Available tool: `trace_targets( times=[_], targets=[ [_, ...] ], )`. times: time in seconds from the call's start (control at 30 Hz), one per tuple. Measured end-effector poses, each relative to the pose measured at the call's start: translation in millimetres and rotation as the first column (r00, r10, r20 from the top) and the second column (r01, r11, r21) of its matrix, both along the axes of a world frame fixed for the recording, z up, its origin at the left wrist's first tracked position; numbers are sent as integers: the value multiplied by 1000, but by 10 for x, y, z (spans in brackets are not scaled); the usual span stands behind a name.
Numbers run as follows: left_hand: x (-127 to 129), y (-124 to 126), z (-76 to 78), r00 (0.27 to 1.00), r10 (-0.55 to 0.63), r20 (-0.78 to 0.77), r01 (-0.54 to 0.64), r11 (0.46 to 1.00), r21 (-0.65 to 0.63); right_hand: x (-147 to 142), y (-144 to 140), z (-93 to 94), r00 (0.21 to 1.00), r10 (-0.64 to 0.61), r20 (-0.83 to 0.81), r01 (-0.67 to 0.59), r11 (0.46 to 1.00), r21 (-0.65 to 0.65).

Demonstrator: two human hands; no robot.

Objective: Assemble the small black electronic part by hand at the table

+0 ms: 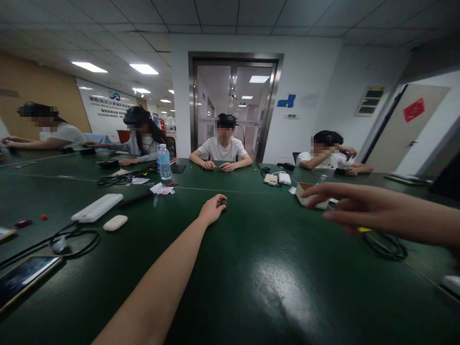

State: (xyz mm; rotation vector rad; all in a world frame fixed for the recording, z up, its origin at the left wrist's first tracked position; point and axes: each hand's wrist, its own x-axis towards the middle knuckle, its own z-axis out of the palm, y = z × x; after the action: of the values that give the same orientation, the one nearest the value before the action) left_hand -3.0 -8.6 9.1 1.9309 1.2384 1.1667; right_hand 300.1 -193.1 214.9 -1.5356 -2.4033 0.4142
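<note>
My left hand [212,209] rests on the dark green table [230,268], arm stretched forward. Its fingers are curled, and a small dark thing seems to lie between them, too small to name. My right hand [348,206] hovers above the table on the right, slightly blurred, its fingers stretched out and apart. Nothing shows in it. Behind its fingertips, partly covered by them, stands a small open cardboard box [305,194]. A coiled black cable [390,247] lies below the right wrist.
On the left lie a white power strip [97,208], a white oval case [115,223], a phone [27,278] and black cables. Water bottles [164,163] and paper scraps [163,188] are further back. White adapters [283,178] lie beyond the box. Several people sit around the far side.
</note>
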Motion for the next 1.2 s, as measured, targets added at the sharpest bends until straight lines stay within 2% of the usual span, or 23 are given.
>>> trace_targets(
  times=[0.03,0.07,0.17,0.27,0.33,0.4,0.43,0.53,0.6,0.73,0.87,1.03,1.2],
  targets=[
    [-12,20,-25,999,-13,45,13,1000,6,-197,149,-20,998,42,-43,-48,989,-141],
    [-21,41,-47,996,-18,89,17,1000,9,-406,332,-76,991,75,-113,-106,948,-301],
    [-37,103,-86,973,-4,231,9,1000,-20,-964,968,-424,969,40,-245,-156,864,-479],
    [-55,149,-81,917,28,398,9,996,-92,-1306,1505,-900,873,-88,-479,-192,842,-505],
    [-75,161,-59,871,51,489,15,991,-131,-1450,1719,-1208,787,-214,-578,-136,855,-501],
    [-98,157,-35,838,56,543,29,989,-146,-1566,1823,-1480,719,-318,-618,-85,842,-533],
    [-108,149,-25,829,50,556,39,988,-147,-1615,1844,-1597,667,-342,-661,-106,836,-539],
    [-123,114,-13,831,14,556,93,982,-165,-1697,1847,-1844,448,-358,-819,-203,852,-483],
    [-122,92,-19,842,-22,539,138,975,-175,-1690,1835,-1917,350,-369,-861,-218,862,-458],
    [-119,66,-31,871,-42,490,147,973,-178,-1618,1816,-1927,235,-385,-893,-190,882,-430],
    [-132,70,-31,914,-33,404,109,980,-168,-1575,1806,-1930,192,-368,-910,-192,895,-402],
    [-132,101,-63,943,-14,332,72,984,-164,-1541,1813,-1959,104,-345,-933,-266,894,-360],
    [-131,95,-80,955,-10,297,56,988,-146,-1521,1824,-1958,70,-365,-928,-265,890,-370]
  ],
)
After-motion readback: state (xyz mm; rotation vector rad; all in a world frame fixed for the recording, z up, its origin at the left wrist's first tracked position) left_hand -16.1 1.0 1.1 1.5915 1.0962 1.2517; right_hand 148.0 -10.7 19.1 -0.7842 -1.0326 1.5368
